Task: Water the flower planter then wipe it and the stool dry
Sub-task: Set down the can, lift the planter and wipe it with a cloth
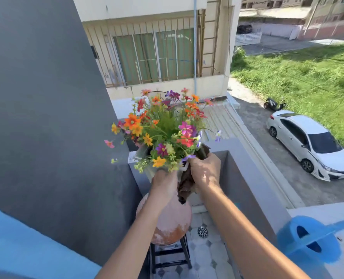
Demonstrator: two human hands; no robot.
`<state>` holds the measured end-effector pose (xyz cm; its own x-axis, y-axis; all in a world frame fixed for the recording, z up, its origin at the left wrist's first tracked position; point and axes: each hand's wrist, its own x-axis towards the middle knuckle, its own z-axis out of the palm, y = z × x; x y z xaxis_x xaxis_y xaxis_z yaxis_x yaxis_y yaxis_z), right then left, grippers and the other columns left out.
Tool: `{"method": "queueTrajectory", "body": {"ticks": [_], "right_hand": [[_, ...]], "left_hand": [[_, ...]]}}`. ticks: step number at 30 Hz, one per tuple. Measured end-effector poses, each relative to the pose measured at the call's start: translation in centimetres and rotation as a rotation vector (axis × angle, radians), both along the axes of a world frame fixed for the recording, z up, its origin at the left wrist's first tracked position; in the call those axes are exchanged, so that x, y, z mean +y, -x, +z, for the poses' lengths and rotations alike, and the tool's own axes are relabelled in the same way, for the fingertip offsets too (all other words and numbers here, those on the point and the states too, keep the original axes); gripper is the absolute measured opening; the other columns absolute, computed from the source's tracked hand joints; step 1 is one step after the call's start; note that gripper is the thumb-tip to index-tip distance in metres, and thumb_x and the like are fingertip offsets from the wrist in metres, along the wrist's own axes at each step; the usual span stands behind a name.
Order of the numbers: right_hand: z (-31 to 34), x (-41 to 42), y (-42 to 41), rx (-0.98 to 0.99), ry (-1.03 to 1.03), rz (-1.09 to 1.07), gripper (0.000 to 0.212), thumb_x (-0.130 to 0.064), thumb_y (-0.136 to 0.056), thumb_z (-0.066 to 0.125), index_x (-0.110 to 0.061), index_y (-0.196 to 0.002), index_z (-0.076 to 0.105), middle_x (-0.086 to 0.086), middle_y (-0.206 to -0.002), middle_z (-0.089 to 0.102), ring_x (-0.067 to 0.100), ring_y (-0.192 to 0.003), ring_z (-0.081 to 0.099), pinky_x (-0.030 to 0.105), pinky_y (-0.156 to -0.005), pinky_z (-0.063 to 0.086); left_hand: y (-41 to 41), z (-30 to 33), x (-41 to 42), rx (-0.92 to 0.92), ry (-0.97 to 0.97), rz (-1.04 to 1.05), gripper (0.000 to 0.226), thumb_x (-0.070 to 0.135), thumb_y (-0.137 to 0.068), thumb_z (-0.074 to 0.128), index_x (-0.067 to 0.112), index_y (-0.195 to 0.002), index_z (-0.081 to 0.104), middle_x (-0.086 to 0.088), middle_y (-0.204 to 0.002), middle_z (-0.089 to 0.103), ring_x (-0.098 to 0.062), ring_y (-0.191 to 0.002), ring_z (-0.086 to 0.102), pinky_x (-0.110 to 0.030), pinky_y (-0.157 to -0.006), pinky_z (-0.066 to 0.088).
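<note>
A pale planter full of orange, pink and purple flowers is lifted above a round, rust-stained stool with black legs. My left hand grips the planter's near side from below. My right hand presses a dark brown cloth against the planter's right side; the cloth hangs down between my hands. Most of the planter's body is hidden by flowers and hands.
A blue watering can stands on the balcony ledge at right. A dark grey wall rises on the left. A floor drain sits in the tiled floor beside the stool. Beyond the parapet lie a street and a white car.
</note>
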<state>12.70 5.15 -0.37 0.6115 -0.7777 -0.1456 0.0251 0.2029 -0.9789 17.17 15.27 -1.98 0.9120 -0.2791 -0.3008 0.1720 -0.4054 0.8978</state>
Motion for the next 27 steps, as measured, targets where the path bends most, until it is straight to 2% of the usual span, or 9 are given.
{"method": "queueTrajectory", "body": {"ticks": [3, 5, 7, 10, 13, 15, 17, 22, 27], "right_hand": [[-0.2, 1.2, 0.2, -0.037, 0.039, 0.04, 0.006, -0.02, -0.067, 0.071, -0.019, -0.073, 0.069, -0.013, -0.062, 0.068, 0.007, -0.062, 0.061, 0.024, -0.062, 0.051], [-0.3, 1.3, 0.3, -0.027, 0.064, 0.034, 0.005, -0.016, -0.075, 0.073, -0.015, -0.079, 0.07, -0.013, -0.065, 0.066, 0.006, -0.064, 0.057, 0.023, -0.063, 0.049], [-0.5, 1.5, 0.6, -0.068, 0.045, 0.076, 0.003, -0.011, -0.085, 0.07, -0.009, -0.087, 0.07, -0.006, -0.072, 0.066, 0.006, -0.067, 0.056, 0.019, -0.063, 0.048], [-0.5, 2.3, 1.1, -0.125, 0.056, 0.159, 0.006, -0.01, -0.092, 0.065, -0.006, -0.093, 0.069, -0.003, -0.08, 0.067, 0.002, -0.069, 0.059, 0.012, -0.063, 0.048], [0.2, 1.6, 0.7, -0.142, 0.178, 0.162, 0.015, -0.006, -0.096, 0.058, -0.018, -0.092, 0.068, -0.013, -0.083, 0.069, -0.007, -0.073, 0.062, 0.008, -0.067, 0.048], [0.7, -0.2, -0.4, -0.101, 0.322, 0.071, 0.011, -0.01, -0.096, 0.058, -0.018, -0.094, 0.066, -0.011, -0.08, 0.067, 0.002, -0.075, 0.061, 0.02, -0.069, 0.048], [0.7, -2.5, -1.9, -0.023, 0.424, -0.045, 0.009, -0.013, -0.096, 0.058, -0.015, -0.09, 0.064, -0.005, -0.075, 0.063, 0.014, -0.075, 0.058, 0.03, -0.068, 0.043], [0.6, -4.1, -3.4, 0.089, 0.452, -0.143, 0.013, -0.016, -0.096, 0.055, -0.01, -0.086, 0.061, 0.006, -0.081, 0.063, 0.024, -0.079, 0.058, 0.028, -0.069, 0.037], [-0.2, 2.4, -0.7, -0.167, 0.467, -0.023, 0.009, -0.009, -0.092, 0.066, -0.013, -0.1, 0.064, -0.012, -0.086, 0.066, -0.012, -0.079, 0.06, 0.004, -0.07, 0.041]], "left_hand": [[0.2, -0.9, 0.0, 0.065, 0.055, -0.004, 0.047, 0.045, -0.09, 0.052, 0.013, -0.123, 0.061, -0.02, -0.123, 0.064, -0.036, -0.109, 0.063, -0.037, -0.089, 0.053], [0.1, -0.6, 0.3, 0.019, 0.036, -0.014, 0.056, 0.056, -0.083, 0.049, 0.015, -0.12, 0.059, -0.027, -0.111, 0.06, -0.039, -0.094, 0.061, -0.032, -0.078, 0.047], [-0.3, 0.3, 0.8, 0.042, 0.055, 0.009, 0.049, 0.046, -0.089, 0.048, 0.008, -0.117, 0.06, -0.022, -0.094, 0.06, -0.03, -0.081, 0.057, -0.032, -0.068, 0.044], [-1.5, 0.8, 1.6, 0.089, 0.017, 0.003, 0.034, 0.029, -0.099, 0.042, 0.007, -0.098, 0.068, -0.015, -0.084, 0.062, -0.031, -0.07, 0.059, -0.036, -0.065, 0.049], [-0.9, 2.2, 2.4, 0.161, 0.148, -0.007, 0.038, 0.031, -0.098, 0.041, 0.011, -0.072, 0.058, -0.007, -0.062, 0.054, -0.016, -0.041, 0.048, -0.024, -0.047, 0.031], [-0.4, 2.7, 3.0, 0.192, 0.21, -0.025, 0.038, 0.027, -0.097, 0.041, 0.01, -0.064, 0.05, -0.006, -0.055, 0.048, -0.01, -0.031, 0.031, -0.021, -0.044, 0.018], [0.0, 2.9, 3.3, 0.202, 0.243, -0.051, 0.037, 0.024, -0.094, 0.042, 0.012, -0.06, 0.046, -0.003, -0.052, 0.045, -0.01, -0.033, 0.021, -0.022, -0.044, 0.012], [0.4, 3.5, 3.1, 0.182, 0.243, -0.05, 0.034, 0.023, -0.097, 0.041, 0.014, -0.064, 0.048, -0.001, -0.049, 0.044, -0.009, -0.035, 0.019, -0.02, -0.041, 0.013], [-0.6, 3.8, 2.8, 0.242, 0.352, 0.002, 0.036, 0.022, -0.095, 0.038, 0.01, -0.062, 0.045, -0.003, -0.049, 0.045, -0.007, -0.031, 0.02, -0.015, -0.037, 0.013]]}}
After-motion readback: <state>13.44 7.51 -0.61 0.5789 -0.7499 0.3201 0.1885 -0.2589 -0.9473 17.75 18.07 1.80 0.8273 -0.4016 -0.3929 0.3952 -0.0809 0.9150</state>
